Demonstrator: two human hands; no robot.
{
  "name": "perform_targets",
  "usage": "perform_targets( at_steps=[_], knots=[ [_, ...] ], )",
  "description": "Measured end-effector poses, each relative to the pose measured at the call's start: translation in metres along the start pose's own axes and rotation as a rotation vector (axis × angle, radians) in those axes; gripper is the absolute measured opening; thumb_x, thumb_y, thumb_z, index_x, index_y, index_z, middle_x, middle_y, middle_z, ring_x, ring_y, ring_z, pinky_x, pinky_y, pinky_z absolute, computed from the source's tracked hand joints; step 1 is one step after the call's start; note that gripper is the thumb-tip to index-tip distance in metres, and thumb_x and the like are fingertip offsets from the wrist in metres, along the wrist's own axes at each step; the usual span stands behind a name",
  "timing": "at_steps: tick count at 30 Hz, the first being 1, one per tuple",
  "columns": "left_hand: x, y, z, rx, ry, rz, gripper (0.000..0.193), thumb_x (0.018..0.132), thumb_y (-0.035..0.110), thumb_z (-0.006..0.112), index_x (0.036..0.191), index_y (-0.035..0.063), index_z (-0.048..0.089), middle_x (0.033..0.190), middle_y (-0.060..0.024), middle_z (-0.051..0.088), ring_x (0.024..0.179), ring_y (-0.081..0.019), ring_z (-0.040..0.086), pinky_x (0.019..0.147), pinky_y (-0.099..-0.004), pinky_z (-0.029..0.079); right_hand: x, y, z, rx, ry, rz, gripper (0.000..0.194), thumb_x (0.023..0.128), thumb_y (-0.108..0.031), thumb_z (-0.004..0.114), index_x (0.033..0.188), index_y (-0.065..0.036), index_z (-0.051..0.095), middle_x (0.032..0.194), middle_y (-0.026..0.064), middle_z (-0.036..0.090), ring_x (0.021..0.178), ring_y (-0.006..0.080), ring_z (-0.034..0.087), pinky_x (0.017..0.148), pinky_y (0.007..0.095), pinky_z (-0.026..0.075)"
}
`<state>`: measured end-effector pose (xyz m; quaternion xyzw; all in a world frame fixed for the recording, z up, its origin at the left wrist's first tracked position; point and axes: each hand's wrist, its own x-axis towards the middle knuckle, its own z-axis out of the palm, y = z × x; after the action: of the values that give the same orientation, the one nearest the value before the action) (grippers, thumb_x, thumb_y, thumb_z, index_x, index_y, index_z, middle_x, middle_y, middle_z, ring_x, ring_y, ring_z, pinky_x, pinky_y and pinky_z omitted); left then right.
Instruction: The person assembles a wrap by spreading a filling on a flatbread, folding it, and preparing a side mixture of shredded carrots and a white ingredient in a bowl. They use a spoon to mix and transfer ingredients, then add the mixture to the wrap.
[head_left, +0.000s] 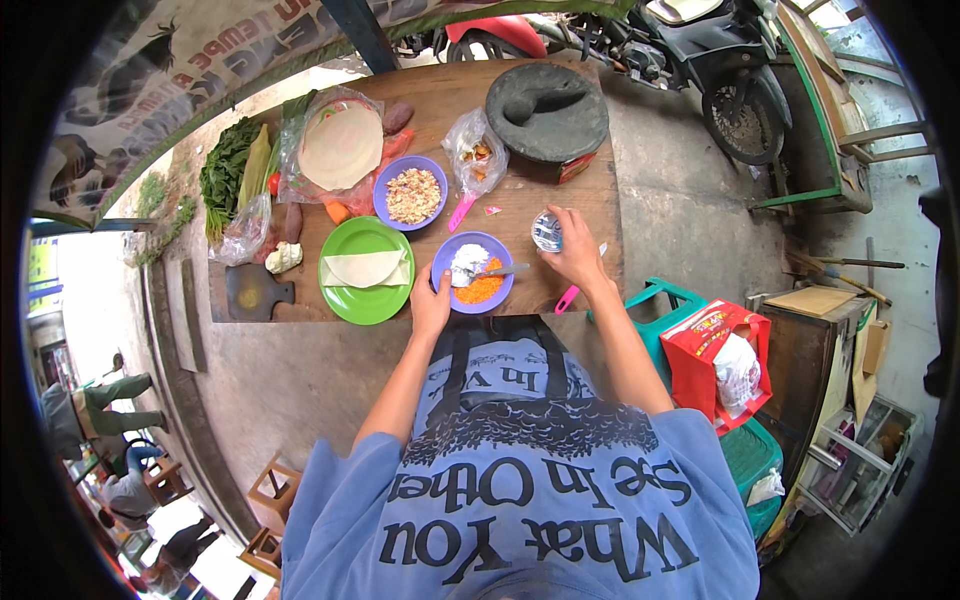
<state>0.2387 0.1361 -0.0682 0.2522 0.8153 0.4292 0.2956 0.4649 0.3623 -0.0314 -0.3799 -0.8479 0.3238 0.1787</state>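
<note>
My left hand grips the left rim of a purple bowl at the table's near edge. White powder and finely cut orange pieces lie side by side in it, with a metal utensil resting across them. My right hand is closed around a small clear plastic cup, right of the bowl. Left of my left hand, a green plate carries a folded pale wrapper sheet. Another purple bowl behind holds a crumbly pale mixture.
A stone mortar with pestle stands at the back right of the wooden table. Wrapper sheets, leafy greens and a small dark board lie left. A pink-handled utensil lies by my right forearm. A red bag sits on green stools.
</note>
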Motion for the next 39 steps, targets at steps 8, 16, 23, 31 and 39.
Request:
perform_targets(
  at_steps=[8, 16, 23, 31, 39],
  knots=[
    [-0.019, 0.036, -0.022, -0.078, -0.041, -0.122, 0.049, 0.099, 0.019, 0.074, 0.139, -0.0066, 0.059, 0.124, -0.0214, 0.065, 0.111, -0.0294, 0.068, 0.096, -0.0402, 0.054, 0.008, 0.001, -0.015, -0.073, -0.128, 0.075, 0.093, 0.070, -0.018, 0.092, 0.151, -0.010, 0.048, 0.132, 0.0206, 0.059, 0.124, 0.0433, 0.060, 0.105, 0.0489, 0.053],
    [0.001, 0.127, -0.033, 0.215, -0.041, 0.176, 0.030, 0.091, 0.018, 0.081, 0.110, -0.0005, 0.067, 0.104, -0.0128, 0.061, 0.092, -0.0258, 0.059, 0.082, -0.0396, 0.050, 0.015, -0.001, -0.023, -0.089, -0.183, 0.105, 0.101, 0.069, -0.022, 0.094, 0.156, -0.008, 0.043, 0.134, 0.0205, 0.058, 0.124, 0.0439, 0.060, 0.105, 0.0495, 0.053],
    [0.076, 0.150, 0.085, 0.318, -0.598, 0.611, 0.095, 0.073, 0.029, 0.093, 0.152, -0.0003, 0.049, 0.141, -0.0229, 0.059, 0.135, -0.0390, 0.057, 0.114, -0.0466, 0.046, -0.001, -0.002, -0.035, 0.026, -0.103, 0.127, 0.106, 0.070, -0.026, 0.095, 0.159, -0.006, 0.039, 0.144, 0.0244, 0.052, 0.136, 0.0435, 0.053, 0.113, 0.0492, 0.048],
    [0.102, 0.126, 0.117, 0.377, -0.788, 0.614, 0.111, 0.066, 0.031, 0.096, 0.158, -0.0015, 0.043, 0.148, -0.0246, 0.056, 0.139, -0.0419, 0.053, 0.118, -0.0474, 0.043, -0.080, 0.010, -0.007, -0.133, 0.017, 0.561, 0.082, 0.082, -0.027, 0.087, 0.151, -0.002, 0.048, 0.136, 0.0254, 0.055, 0.128, 0.0454, 0.056, 0.105, 0.0514, 0.050],
    [0.104, 0.126, 0.130, 0.288, -0.780, 0.615, 0.093, 0.063, 0.021, 0.093, 0.145, 0.0009, 0.053, 0.141, -0.0215, 0.061, 0.133, -0.0407, 0.057, 0.113, -0.0454, 0.047, -0.091, 0.009, 0.032, -0.271, 0.224, 0.741, 0.053, 0.090, -0.013, 0.074, 0.138, 0.000, 0.056, 0.116, 0.0279, 0.065, 0.108, 0.0478, 0.065, 0.095, 0.0537, 0.054]
  ],
)
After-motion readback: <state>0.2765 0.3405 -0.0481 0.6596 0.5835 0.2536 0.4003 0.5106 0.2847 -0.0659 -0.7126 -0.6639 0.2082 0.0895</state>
